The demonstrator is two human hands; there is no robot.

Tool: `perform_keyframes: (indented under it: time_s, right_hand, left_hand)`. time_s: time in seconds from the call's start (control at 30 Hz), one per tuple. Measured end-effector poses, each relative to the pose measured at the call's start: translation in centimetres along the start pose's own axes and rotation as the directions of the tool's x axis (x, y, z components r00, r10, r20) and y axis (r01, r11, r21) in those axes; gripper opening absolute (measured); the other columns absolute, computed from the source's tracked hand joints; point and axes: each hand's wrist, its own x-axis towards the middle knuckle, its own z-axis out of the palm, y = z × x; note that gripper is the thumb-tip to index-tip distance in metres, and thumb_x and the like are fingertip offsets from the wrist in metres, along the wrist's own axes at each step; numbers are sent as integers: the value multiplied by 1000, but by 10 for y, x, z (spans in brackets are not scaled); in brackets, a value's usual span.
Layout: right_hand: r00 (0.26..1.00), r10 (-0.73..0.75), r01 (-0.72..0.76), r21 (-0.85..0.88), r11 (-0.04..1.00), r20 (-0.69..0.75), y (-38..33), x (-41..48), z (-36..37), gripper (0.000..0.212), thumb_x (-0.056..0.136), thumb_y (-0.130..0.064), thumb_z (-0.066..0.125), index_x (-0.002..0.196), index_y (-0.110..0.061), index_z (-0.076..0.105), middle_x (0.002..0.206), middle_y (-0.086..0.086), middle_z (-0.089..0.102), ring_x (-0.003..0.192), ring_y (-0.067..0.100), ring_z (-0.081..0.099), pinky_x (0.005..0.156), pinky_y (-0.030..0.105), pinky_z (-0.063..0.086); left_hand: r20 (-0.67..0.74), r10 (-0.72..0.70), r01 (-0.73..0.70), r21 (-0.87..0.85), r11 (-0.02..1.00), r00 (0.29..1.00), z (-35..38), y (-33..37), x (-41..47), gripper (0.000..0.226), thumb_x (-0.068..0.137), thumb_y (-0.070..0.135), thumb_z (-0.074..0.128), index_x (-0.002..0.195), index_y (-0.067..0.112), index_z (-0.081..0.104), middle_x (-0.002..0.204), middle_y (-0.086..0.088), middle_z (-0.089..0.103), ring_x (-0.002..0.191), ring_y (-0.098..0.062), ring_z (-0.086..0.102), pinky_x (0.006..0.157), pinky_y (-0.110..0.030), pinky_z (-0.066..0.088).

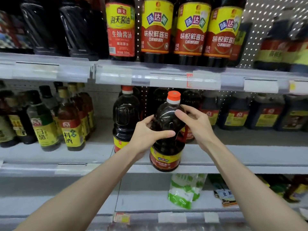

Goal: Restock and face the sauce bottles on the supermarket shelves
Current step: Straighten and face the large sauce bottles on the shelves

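A large dark soy sauce bottle [168, 124] with an orange cap, a red handle and a yellow-red label stands upright at the front edge of the middle shelf [233, 157]. My left hand [146, 135] grips its body from the left, thumb across the front. My right hand [195, 120] holds its shoulder and handle side from the right. A matching bottle [125, 117] stands just to the left, further back on the shelf.
Upper shelf [150, 75] carries a row of soy sauce bottles [156, 29] with yellow-red labels. Vinegar and cooking wine bottles [71, 120] fill the middle shelf's left; dark jugs [236, 112] stand at the right. A green-white pouch [185, 190] lies on the lower shelf.
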Motion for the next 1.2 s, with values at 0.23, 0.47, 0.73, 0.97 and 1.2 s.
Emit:
perform_keyframes:
  time_s: [0.23,0.47,0.73,0.97,1.2]
  right_hand:
    - [1000,-14,14,-2,1000,9,18,25,4,16,86,-22,69,99,-30,65,90,-13,72,87,-2,68,72,12,51]
    - [1000,11,-11,22,1000,14,33,42,-1,19,89,-29,65,107,-27,64,93,-12,70,84,-4,67,69,9,50]
    - [995,25,-24,-10,1000,101,40,45,-4,38,93,-36,58,129,-26,54,106,-22,62,93,-14,59,72,4,45]
    - [993,-1,1,-5,1000,118,73,18,-4,45,94,-32,58,136,-37,43,120,-26,55,111,-8,51,92,13,44]
    - [975,186,-196,71,978,124,137,-18,7,67,95,-42,53,151,-38,16,150,-6,38,132,15,44,107,43,42]
  left_hand:
    - [-44,4,-1,59,998,999,-6,-21,30,66,48,27,93,108,18,67,101,3,74,98,-12,69,91,-36,54]
    - [-81,5,-1,59,998,997,2,-30,40,63,57,27,90,113,20,63,104,5,72,98,-9,68,85,-28,55]
    - [-152,37,-29,50,998,988,11,-54,25,71,82,14,73,142,23,38,127,17,51,116,5,48,89,-7,43]
    - [-173,-1,18,100,995,985,12,-85,3,74,90,10,64,151,17,22,146,8,38,124,2,36,95,-13,35]
    - [-123,-31,42,89,995,992,8,-109,1,77,91,19,62,153,19,16,149,1,38,127,-2,41,99,-20,40]
